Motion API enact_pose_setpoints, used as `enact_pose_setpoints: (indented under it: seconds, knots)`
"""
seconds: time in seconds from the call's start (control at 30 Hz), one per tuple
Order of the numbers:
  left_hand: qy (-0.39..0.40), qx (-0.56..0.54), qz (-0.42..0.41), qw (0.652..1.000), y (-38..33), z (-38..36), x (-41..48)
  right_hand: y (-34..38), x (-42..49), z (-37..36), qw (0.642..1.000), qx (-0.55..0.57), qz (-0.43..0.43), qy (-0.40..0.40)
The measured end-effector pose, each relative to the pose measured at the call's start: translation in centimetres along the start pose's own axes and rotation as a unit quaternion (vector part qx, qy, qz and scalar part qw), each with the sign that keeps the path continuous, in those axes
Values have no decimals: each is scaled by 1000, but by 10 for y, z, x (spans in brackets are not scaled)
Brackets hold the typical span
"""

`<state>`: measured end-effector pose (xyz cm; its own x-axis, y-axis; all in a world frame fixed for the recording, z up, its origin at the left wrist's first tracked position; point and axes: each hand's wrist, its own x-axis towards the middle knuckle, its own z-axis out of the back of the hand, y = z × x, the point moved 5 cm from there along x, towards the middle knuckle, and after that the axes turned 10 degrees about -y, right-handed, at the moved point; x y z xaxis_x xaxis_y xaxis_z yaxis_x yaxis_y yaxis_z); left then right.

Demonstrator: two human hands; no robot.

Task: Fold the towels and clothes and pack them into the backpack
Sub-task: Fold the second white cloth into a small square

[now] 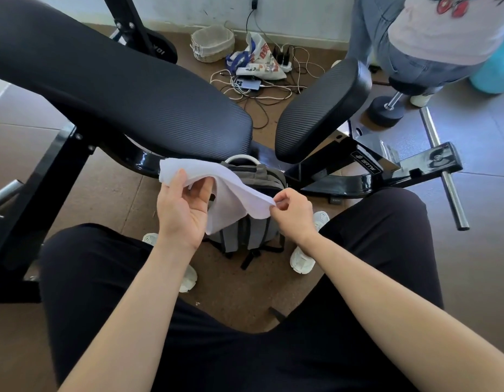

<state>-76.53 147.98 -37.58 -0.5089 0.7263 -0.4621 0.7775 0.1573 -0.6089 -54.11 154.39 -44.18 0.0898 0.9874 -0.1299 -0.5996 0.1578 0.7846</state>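
Here, a seated person holds a white towel (233,193) over a grey backpack (245,236) that stands on the floor (103,199) between their white shoes (301,258). The left hand (182,213) grips one end, thumb on top and fingers (201,190) curled beneath the cloth. The right hand (294,212) pinches the opposite corner between thumb and fingertips. The towel sags between the two sets of fingers, the backpack just below them; a black weight bench (132,89) stands beyond
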Motion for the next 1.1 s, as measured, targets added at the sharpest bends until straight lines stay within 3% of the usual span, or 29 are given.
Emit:
enact_pose_setpoints:
  seconds: [0.13, 0.27, 0.37, 0.43, 0.5, 0.6, 0.73, 0.83, 0.9, 1.0, 1.1]
  knots:
    - [-32, -1, -34, 999, -8, 10, 10, -3, 5, 9, 999, 17, -29, -7]
    - [-55, 48, -73, 995, -11, 20, 17, 3, 7, 20, 1000, -27, 8, -1]
    - [-28, 99, -84, 991, -12, 20, 20, 4, -3, 8, 985, -21, 31, 171]
    - [-6, 117, -79, 990, -13, 19, 22, 1, -18, 0, 940, -71, 43, 330]
    - [16, 162, -70, 984, -15, 18, 20, 0, -29, -3, 902, -143, 82, 399]
    - [82, 245, -67, 964, -14, 13, 15, 2, -24, -3, 925, -118, 96, 347]
    - [189, 259, -50, 946, -12, 7, 4, 11, -11, 4, 966, 26, 74, 246]
    - [183, 278, -30, 943, -10, 12, 4, 22, -10, 14, 971, 136, 56, 191]
    - [194, 289, -16, 937, -6, 12, 1, 26, -10, 17, 966, 154, 58, 199]
    - [225, 312, -9, 923, 1, 5, -7, 30, -15, 15, 941, 175, 71, 281]
    - [221, 327, -12, 919, 7, 6, -5, 35, -27, 15, 915, 245, 21, 319]
